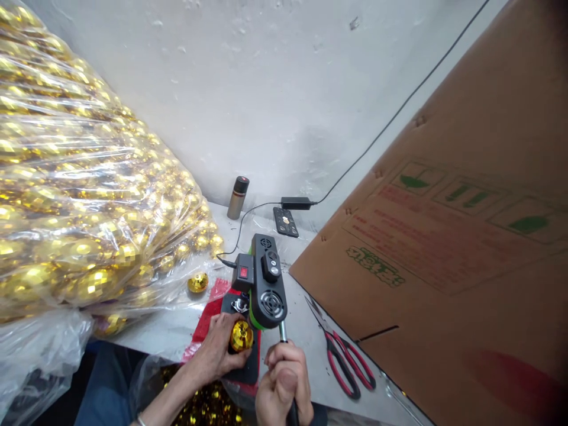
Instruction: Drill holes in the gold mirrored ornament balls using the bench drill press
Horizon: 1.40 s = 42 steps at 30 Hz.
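My left hand (220, 348) pinches a shiny gold mirror-faceted ball (241, 336) between thumb and fingers, at the front of a small black machine (268, 284). The machine has round vents, a red rocker switch (244, 272) and a bit of green on its side. Its dark base plate (248, 374) lies under the ball. My right hand (286, 381) is closed round the black handle of a metal lever (283, 331) at the machine's right. Another gold ball (197, 282) rests on the table, left of the machine.
A big clear bag of gold balls (89, 195) fills the left. A large cardboard box (426, 236) stands at right, with red-handled scissors (344, 361) beside it. Behind are a bottle (238, 197), a phone (286, 222) and a power adapter (296, 203). Red material (208, 313) lies under the machine.
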Each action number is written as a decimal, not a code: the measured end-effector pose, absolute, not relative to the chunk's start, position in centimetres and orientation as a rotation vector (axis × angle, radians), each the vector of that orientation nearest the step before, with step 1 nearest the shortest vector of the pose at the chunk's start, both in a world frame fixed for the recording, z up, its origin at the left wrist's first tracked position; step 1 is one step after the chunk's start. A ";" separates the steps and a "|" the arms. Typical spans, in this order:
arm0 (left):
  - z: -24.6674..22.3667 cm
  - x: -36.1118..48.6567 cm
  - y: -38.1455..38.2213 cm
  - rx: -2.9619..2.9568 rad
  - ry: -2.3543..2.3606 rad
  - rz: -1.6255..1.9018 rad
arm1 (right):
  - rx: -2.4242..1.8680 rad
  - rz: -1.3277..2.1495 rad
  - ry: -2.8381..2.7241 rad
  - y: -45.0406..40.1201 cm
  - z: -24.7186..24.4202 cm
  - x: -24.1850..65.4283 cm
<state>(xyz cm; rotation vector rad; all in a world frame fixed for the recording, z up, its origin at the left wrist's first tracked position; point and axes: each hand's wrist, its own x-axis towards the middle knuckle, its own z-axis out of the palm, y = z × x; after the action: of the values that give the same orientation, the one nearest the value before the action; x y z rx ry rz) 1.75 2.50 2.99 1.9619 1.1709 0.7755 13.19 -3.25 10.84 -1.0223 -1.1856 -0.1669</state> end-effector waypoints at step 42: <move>7.2 -6.1 13.8 2.437 1.604 0.330 | -1.121 0.039 -1.185 -4.4 15.4 13.1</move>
<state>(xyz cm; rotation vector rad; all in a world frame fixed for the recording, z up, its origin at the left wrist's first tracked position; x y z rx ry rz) -6.14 13.79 7.22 2.4375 1.6038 0.3296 13.07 -4.38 15.43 -1.1213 -1.1851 0.0389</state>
